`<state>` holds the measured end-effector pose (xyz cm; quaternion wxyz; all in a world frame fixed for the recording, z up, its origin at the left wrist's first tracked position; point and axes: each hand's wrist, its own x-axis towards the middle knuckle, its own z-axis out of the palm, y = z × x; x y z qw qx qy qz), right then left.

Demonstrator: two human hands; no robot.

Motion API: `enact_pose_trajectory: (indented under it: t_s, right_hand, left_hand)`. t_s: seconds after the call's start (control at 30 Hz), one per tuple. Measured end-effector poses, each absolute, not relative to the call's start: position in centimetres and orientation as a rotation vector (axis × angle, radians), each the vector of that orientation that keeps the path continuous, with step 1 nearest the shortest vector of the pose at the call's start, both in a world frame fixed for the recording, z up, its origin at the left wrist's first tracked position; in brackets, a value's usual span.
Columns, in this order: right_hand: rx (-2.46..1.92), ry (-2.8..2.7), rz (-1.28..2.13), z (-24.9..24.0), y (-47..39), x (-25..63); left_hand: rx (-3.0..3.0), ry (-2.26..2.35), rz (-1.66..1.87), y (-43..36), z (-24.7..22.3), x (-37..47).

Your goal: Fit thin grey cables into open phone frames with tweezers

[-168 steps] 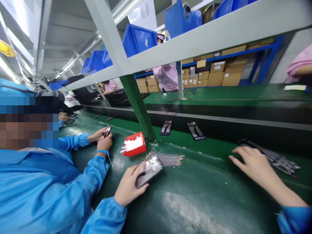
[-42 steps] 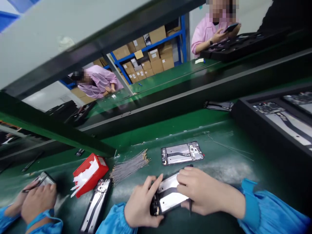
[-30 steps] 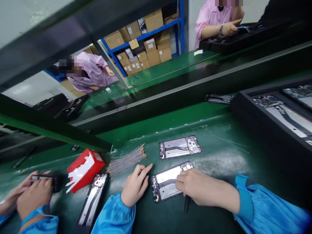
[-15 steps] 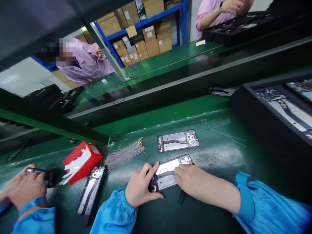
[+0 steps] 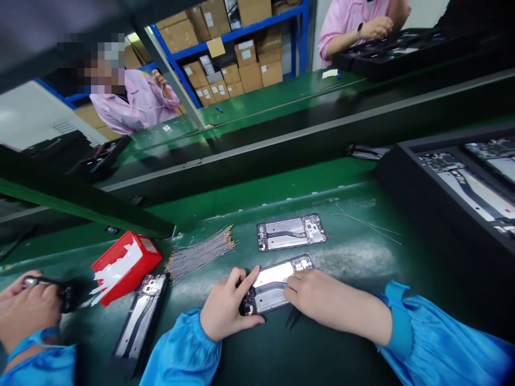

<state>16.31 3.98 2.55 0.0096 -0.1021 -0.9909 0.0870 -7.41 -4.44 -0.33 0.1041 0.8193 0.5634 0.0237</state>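
An opened phone (image 5: 272,297), its silver inside facing up, lies on the green bench in front of me. My left hand (image 5: 227,304) grips its left end, with the thumb along the near edge and the fingers at the far side. Over the right part of this phone, my right hand (image 5: 308,289) is closed with its fingertips together. Two dark prongs of what look like tweezers (image 5: 292,319) stick out below that hand; their other end is hidden. A second opened phone (image 5: 292,234) lies just behind, touched by neither hand.
A bundle of thin grey cables (image 5: 201,253) lies left of the phones, beside a red bin (image 5: 151,257) of white strips. Another opened phone (image 5: 139,321) rests nearer. A co-worker's hands (image 5: 34,303) are at far left. Loose wires (image 5: 366,225) and a black tray (image 5: 406,177) are right.
The whole view has shifted slightly, so the bench things appear a little further left. Both my hands keep their places on the phone. Across the bench, a co-worker's hands have lowered toward a tray.
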Motion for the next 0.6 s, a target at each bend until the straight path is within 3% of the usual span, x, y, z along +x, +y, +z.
enact_pose_trajectory:
  t_s: [0.6]
  right_hand:
    - [-0.360,-3.108,0.259,2.48,4.10,16.21]
  left_hand:
    - [2.460,1.669,0.099,-4.30,-0.27,-7.29]
